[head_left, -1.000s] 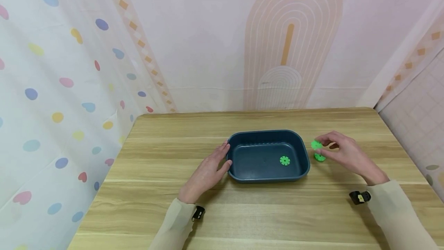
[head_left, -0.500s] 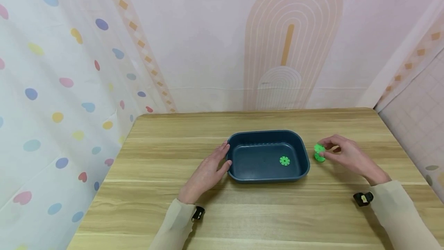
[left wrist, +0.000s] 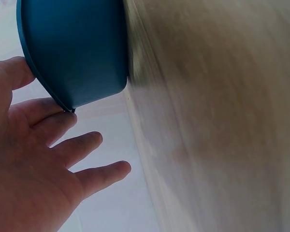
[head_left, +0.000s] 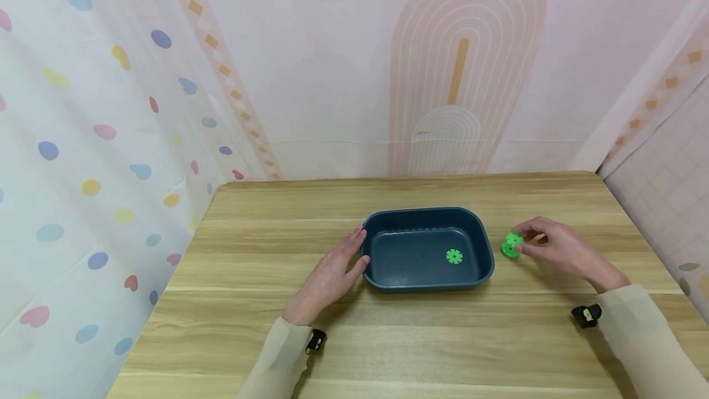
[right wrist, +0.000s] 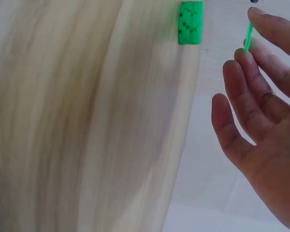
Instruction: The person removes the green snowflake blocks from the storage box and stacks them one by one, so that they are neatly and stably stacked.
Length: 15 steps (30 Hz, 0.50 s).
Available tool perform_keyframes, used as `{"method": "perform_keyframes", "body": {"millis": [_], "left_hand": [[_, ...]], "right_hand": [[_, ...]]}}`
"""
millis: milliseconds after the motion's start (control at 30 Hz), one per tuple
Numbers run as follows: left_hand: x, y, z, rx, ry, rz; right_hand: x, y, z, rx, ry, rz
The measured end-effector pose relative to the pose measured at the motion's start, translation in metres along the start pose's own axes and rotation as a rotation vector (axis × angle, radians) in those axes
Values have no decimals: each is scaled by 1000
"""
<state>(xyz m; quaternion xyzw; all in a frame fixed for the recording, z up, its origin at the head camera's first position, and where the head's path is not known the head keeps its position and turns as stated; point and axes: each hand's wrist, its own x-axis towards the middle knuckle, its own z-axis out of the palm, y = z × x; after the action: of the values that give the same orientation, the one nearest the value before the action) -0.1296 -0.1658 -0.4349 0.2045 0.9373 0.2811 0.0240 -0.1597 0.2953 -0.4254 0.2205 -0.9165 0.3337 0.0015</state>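
Note:
Thumb and fingertips of my right hand (head_left: pixel 560 252) pinch a thin green notched disc (head_left: pixel 514 238). It hovers just over a short stack of matching green discs (head_left: pixel 509 251) on the table. The right wrist view shows the pinched disc (right wrist: pixel 249 37) edge-on, apart from the stack (right wrist: pixel 190 22). At the left end of a dark blue rectangular basin (head_left: pixel 426 289), my left hand (head_left: pixel 328 276) has its thumb and fingertips touching the rim, fingers mostly straight. One more green disc (head_left: pixel 454 256) lies flat on the basin floor, towards its right side.
Basin and stack stand on a wood-grain table (head_left: pixel 266 251). A patterned curtain (head_left: pixel 332 79) hangs behind the table's back edge and along the left side. A small black device (head_left: pixel 586 316) sits at the right wrist.
My right hand has shifted right, carrying the pinched disc from upper left of the stack to just over its upper right part. The left hand and basin have stayed in place.

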Motion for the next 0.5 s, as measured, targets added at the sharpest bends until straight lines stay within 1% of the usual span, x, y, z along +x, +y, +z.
{"method": "perform_keyframes", "body": {"millis": [300, 500], "left_hand": [[0, -1, 0, 0, -1, 4], [-1, 0, 0, 1, -1, 5]], "right_hand": [[2, 3, -1, -21, -67, 1], [4, 3, 1, -28, -84, 9]]}}
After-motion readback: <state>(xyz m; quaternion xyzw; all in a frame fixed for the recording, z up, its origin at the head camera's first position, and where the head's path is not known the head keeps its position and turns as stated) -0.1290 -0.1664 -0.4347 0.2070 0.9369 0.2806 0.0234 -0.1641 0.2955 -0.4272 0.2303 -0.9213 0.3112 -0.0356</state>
